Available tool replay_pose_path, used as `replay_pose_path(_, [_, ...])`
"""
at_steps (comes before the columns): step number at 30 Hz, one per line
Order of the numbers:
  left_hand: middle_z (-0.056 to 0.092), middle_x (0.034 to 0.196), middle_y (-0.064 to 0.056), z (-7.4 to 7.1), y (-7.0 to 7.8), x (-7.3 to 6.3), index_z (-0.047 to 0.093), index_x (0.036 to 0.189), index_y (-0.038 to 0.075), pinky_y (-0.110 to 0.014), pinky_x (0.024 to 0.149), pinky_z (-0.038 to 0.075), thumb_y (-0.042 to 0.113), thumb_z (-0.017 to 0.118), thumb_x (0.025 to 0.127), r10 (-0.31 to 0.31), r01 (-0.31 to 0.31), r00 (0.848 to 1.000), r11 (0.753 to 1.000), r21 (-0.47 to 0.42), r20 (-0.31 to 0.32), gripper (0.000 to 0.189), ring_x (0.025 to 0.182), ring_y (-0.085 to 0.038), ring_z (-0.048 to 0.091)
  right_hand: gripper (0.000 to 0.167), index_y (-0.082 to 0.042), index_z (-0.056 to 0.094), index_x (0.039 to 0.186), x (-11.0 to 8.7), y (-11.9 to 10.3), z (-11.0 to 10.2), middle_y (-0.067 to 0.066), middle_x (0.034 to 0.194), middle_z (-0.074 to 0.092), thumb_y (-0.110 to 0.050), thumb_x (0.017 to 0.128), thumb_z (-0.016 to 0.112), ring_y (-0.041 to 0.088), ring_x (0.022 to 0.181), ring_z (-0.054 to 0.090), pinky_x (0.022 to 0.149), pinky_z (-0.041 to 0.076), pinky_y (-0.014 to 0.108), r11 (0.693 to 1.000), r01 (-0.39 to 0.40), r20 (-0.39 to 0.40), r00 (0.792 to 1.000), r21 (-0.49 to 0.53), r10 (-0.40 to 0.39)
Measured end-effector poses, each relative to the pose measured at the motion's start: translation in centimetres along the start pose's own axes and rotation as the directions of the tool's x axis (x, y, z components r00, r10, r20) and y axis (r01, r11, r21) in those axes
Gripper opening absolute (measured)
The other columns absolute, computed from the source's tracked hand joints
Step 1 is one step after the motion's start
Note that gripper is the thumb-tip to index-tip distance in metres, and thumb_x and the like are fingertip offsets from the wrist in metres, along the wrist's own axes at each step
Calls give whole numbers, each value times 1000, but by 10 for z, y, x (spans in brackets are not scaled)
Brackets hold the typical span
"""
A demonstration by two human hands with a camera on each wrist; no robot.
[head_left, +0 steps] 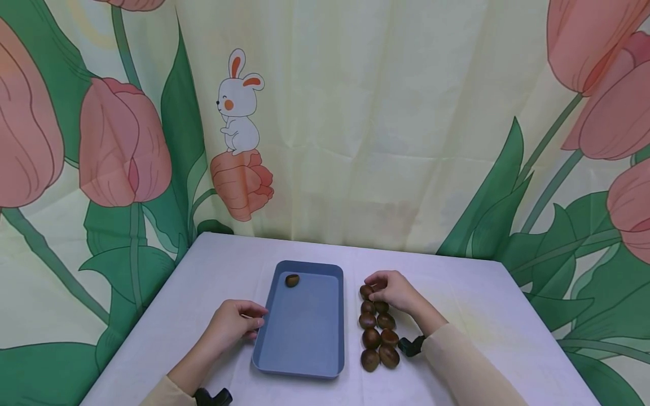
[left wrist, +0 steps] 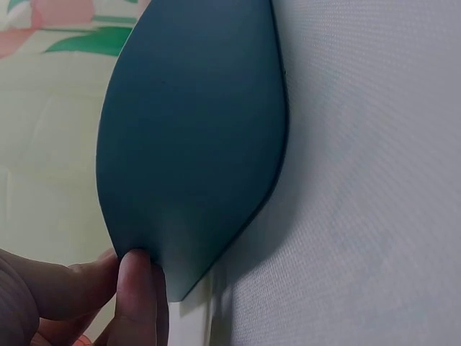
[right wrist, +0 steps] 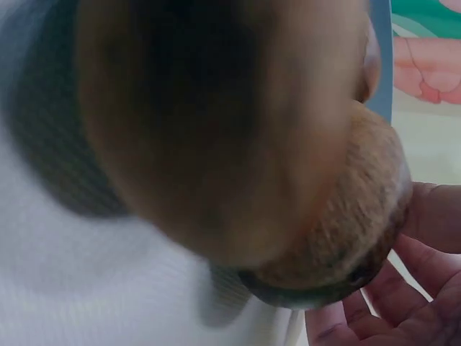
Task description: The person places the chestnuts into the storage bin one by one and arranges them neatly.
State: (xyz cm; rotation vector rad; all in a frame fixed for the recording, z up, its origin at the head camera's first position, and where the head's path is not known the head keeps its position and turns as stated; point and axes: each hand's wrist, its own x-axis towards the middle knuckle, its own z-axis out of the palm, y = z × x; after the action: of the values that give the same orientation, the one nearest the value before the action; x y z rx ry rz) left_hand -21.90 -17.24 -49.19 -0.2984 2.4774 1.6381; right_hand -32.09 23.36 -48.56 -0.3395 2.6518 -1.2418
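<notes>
At the near edge of the view, a beige sleeve [head_left: 165,395] and a black wrist device [head_left: 215,397] are shown below the left hand [head_left: 227,326]. By this hand the left side of a blue-grey rectangular tray [head_left: 304,332] is held, its rim pinched between thumb and fingers. To the right of the tray, and apart from it, brown chestnuts [head_left: 389,356] are set out in two close columns running away from the near side; nine can be counted there, though part of the far end is covered by the right hand [head_left: 394,290]. By its curled thumb and fingers the farthest chestnut [head_left: 365,291] of the left column is pinched. In the right wrist view the nearest nut is badly blurred. A lone chestnut [head_left: 291,280] is seen inside the tray, near its far left corner. Everything is carried by a white-covered worktop [head_left: 477,287], behind which a pale curtain [head_left: 381,113] is hung, printed with pink tulips [head_left: 124,144] and a white rabbit [head_left: 242,125].
</notes>
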Motion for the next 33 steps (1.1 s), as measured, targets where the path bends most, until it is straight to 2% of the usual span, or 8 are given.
replay_pose_path(9, [76,97,-9,0,0,-1,83,109,4,-30,66,65,-5,78,92,5,-5,1000,1000,1,2,19,75,-16,68,29,-6,79,117,2,0,3,7,105,81,-4,88,83,18,95,72,84,60,31,1000,-11,4,1000,-21,11])
replay_pose_path(14, [76,97,-9,1,1,-1,83,109,4,-30,66,65,-4,79,92,5,-5,1000,1000,0,2,19,74,-16,67,29,-7,79,117,4,2,2,7,106,81,-6,88,84,18,95,72,83,60,30,1000,-19,-2,1000,-21,19])
replay_pose_path(20, [76,97,-9,0,2,-2,83,109,4,-30,67,65,-4,79,92,-7,7,1000,1000,12,1,19,75,-16,68,33,-6,79,118,4,0,-1,8,106,82,-6,86,86,19,97,75,84,59,30,1000,9,-32,999,-8,-9])
replay_pose_path(28, [75,96,-10,-1,6,-4,83,110,3,-30,67,65,-5,78,93,-14,14,1000,1000,8,3,20,74,-16,67,31,-11,79,121,4,-21,-9,7,113,81,-10,90,83,22,108,75,93,63,40,1000,11,-47,999,12,-11])
replay_pose_path(33, [75,96,-10,-1,7,-5,82,110,3,-29,67,65,-5,78,93,-15,15,1000,1000,3,2,20,74,-16,67,31,-12,79,122,4,-38,-13,8,115,82,-11,91,82,24,113,75,97,62,42,998,59,-57,997,14,-58])
